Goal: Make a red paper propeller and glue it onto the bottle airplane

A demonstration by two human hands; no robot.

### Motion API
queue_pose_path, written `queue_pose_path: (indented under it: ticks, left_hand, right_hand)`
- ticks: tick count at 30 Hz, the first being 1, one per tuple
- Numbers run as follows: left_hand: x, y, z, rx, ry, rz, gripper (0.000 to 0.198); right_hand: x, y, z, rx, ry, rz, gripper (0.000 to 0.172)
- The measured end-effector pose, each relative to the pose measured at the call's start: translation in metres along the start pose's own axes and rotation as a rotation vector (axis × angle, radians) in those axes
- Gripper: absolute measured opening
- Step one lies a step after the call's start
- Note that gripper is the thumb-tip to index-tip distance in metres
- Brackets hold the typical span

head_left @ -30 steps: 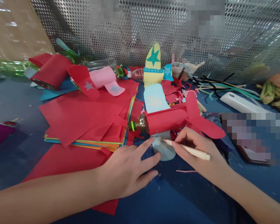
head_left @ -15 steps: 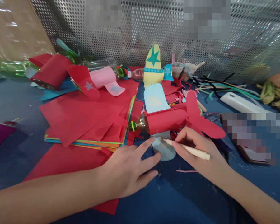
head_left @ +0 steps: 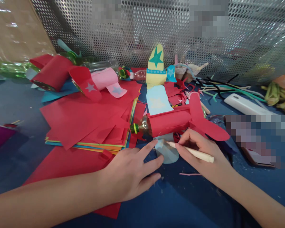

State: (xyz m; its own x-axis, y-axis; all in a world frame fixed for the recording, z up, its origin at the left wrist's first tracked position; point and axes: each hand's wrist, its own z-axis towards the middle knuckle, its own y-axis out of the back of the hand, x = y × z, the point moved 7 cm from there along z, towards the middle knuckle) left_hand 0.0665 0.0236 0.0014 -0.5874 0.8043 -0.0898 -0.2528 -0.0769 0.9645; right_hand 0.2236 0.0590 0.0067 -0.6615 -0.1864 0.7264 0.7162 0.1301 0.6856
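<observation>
A plastic bottle [head_left: 146,124] with a green cap lies on its side, wrapped in red paper [head_left: 171,122] with red fins at its base. One light blue paper wing [head_left: 158,99] with a pale star sticks up behind it. The nearer light blue wing [head_left: 167,155] lies toward me, in shadow. My left hand [head_left: 135,167] rests with fingers spread, the fingertips on that wing's left edge. Pinched in my right hand [head_left: 201,148] is a cream-coloured marker [head_left: 197,153], its tip at a faint pale patch on the wing.
Left of the bottle lies a stack of coloured paper [head_left: 85,117], red on top. Behind are paper-wrapped bottles [head_left: 53,71] and a yellow paper piece [head_left: 155,65] with a green star. A phone [head_left: 254,142] and a white tool [head_left: 247,104] lie to the right, below a perforated metal panel [head_left: 142,34].
</observation>
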Motion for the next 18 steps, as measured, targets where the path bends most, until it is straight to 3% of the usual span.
queue_pose_path:
  ticks: [18]
  left_hand:
    - [0.0012, -0.0017, 0.0003, 0.002, 0.003, 0.004, 0.032]
  right_hand:
    - [0.0028, -0.0002, 0.001, 0.004, 0.015, 0.009, 0.017]
